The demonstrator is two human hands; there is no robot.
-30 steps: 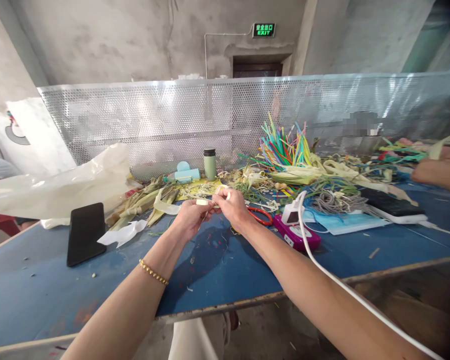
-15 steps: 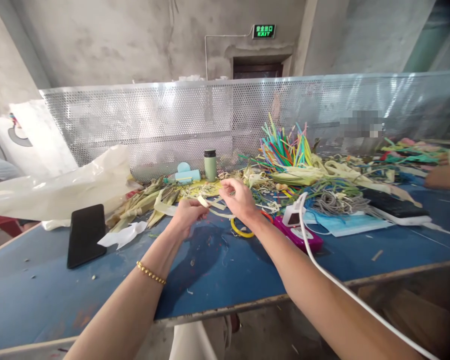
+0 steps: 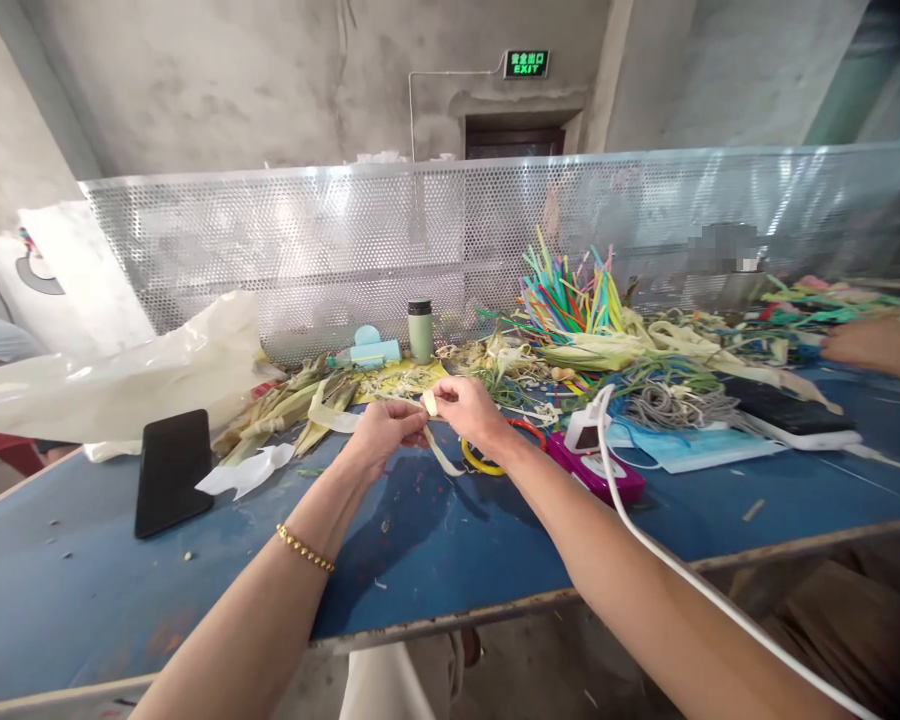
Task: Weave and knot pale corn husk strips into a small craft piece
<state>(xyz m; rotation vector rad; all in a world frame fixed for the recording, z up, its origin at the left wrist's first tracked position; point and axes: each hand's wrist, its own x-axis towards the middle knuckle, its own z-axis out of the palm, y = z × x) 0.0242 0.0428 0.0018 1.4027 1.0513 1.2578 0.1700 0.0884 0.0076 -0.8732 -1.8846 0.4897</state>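
My left hand (image 3: 384, 432) is closed, with its thumb and fingertips pinched on a pale strip of corn husk (image 3: 442, 455). Fingertips almost touching it, my right hand (image 3: 471, 408) pinches a curled part of the same pale husk. One tail of the strip hangs below the fingers, and another pale band (image 3: 335, 415) stretches left behind my left hand. How the strip folds between the fingertips is partly hidden. Just beyond my right wrist lie a yellow ring (image 3: 480, 458) and an orange-red ring (image 3: 531, 430).
Dried husks (image 3: 281, 400), coloured sticks (image 3: 570, 290) and tangled cords (image 3: 675, 390) cover the table's back. A phone (image 3: 171, 472) lies left; a green bottle (image 3: 420, 332) stands behind. A purple box (image 3: 596, 470) and white cable (image 3: 645, 550) are right. A co-worker's hand (image 3: 874, 350) works far right.
My right hand has come left and down to meet my left hand and now pinches the husk. The strip's tail has dropped lower. The co-worker's hand has moved left.
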